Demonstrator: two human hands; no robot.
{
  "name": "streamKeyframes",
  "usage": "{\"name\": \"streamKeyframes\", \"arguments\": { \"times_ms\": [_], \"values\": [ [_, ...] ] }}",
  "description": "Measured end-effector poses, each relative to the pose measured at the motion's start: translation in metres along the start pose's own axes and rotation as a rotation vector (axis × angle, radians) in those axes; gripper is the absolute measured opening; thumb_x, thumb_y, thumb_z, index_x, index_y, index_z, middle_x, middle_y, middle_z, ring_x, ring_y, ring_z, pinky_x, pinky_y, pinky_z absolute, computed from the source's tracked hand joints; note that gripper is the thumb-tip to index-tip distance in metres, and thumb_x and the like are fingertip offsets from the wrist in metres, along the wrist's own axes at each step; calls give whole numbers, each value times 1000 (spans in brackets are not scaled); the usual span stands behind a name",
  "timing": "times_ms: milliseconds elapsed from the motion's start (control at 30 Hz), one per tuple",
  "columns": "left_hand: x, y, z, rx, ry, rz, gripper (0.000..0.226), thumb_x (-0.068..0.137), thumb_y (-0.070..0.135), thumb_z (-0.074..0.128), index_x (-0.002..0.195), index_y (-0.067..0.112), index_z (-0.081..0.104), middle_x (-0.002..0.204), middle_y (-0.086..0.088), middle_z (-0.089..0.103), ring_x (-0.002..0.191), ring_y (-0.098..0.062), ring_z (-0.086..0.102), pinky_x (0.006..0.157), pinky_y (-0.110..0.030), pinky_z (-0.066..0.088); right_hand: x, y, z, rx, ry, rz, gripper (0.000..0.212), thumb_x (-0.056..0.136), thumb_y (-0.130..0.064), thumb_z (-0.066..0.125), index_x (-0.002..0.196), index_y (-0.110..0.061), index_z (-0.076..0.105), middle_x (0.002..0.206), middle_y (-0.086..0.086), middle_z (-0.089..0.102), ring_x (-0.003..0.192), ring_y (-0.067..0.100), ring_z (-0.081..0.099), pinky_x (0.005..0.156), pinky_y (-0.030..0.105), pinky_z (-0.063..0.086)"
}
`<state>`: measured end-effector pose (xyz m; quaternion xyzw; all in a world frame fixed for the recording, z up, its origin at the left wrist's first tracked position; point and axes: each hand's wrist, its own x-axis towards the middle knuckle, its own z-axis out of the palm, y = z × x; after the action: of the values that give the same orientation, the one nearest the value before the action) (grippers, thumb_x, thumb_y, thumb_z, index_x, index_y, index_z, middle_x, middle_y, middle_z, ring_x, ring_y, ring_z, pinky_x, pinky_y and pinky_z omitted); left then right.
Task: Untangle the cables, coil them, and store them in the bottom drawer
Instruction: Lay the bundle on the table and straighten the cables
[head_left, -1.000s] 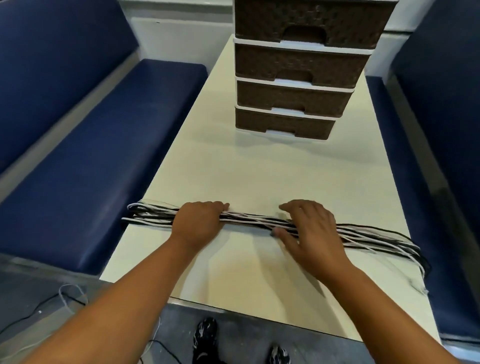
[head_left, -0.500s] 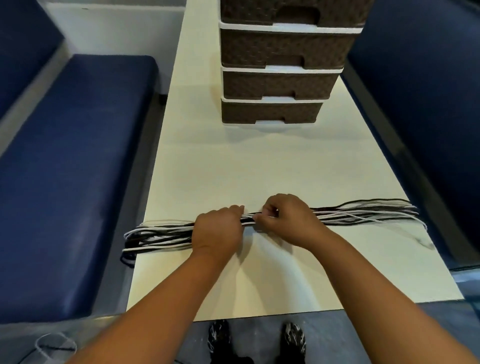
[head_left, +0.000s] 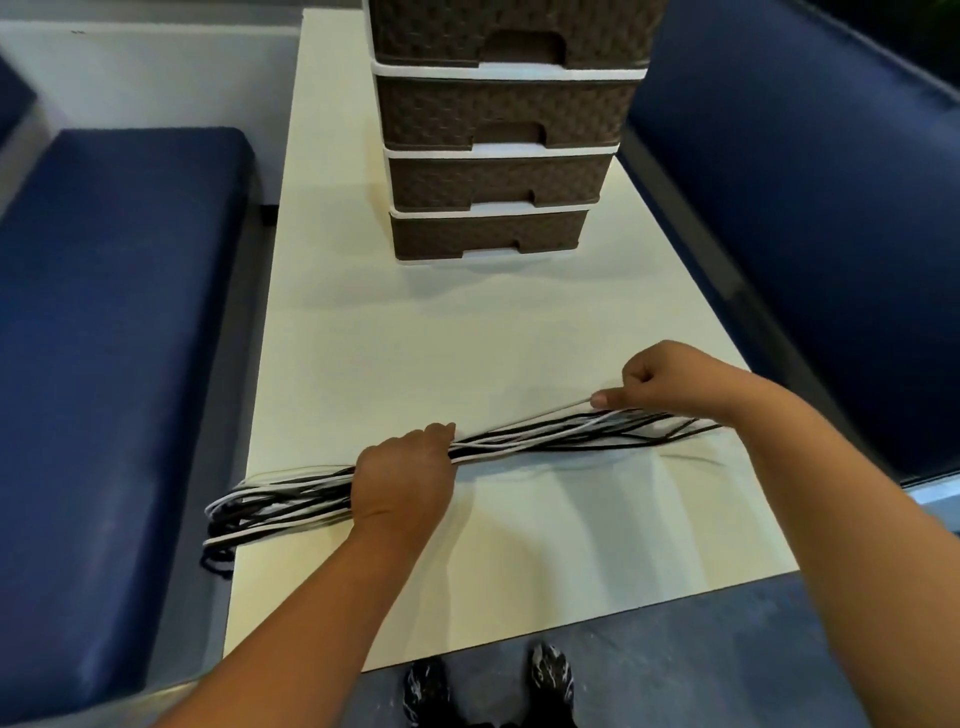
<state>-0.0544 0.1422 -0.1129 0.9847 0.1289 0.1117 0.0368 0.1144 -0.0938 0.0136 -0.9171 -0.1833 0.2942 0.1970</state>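
A long bundle of black and white cables (head_left: 524, 439) lies across the cream table (head_left: 415, 343), its left loops hanging over the table's left edge. My left hand (head_left: 402, 478) grips the bundle left of its middle. My right hand (head_left: 670, 379) pinches a white strand near the bundle's right end and holds it a little above the other cables. A brown wicker drawer unit stands at the far end of the table; its bottom drawer (head_left: 488, 234) is closed.
Blue padded benches run along both sides, the left bench (head_left: 114, 338) and the right bench (head_left: 810, 218). My shoes (head_left: 488, 686) show below the table's near edge. Bare tabletop lies between the cables and the drawer unit.
My right hand has slid from beside my left hand to the bundle's right end and lifted a white strand. The left hand keeps its grip. The view has shifted.
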Motion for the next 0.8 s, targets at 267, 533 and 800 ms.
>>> {"name": "streamKeyframes", "arguments": {
  "times_ms": [267, 533, 800],
  "values": [
    [1, 3, -2, 41, -43, -45, 35, 50, 14, 91, 81, 18, 75, 48, 1, 58, 34, -25, 52, 47, -20, 27, 5, 23, -12, -125, 197, -62, 59, 77, -57, 72, 56, -13, 38, 50, 0, 33, 49, 16, 32, 51, 28, 27],
    [1, 7, -8, 57, -71, -83, 39, 61, 20, 87, 99, 20, 76, 64, -2, 69, 49, -28, 62, 49, -24, 36, -1, 18, -35, -610, 195, -109, 68, 76, -80, 50, 55, -16, 47, 53, -2, 49, 57, 15, 45, 65, 31, 30],
    [2, 15, -19, 13, -161, -203, 41, 94, 36, 55, 134, 27, 56, 112, -1, 70, 97, -28, 66, 74, -31, 43, -2, 22, -56, -200, 197, -164, 55, 75, -53, 75, 57, -12, 44, 53, 3, 39, 52, 17, 36, 50, 28, 29]
  ]
}}
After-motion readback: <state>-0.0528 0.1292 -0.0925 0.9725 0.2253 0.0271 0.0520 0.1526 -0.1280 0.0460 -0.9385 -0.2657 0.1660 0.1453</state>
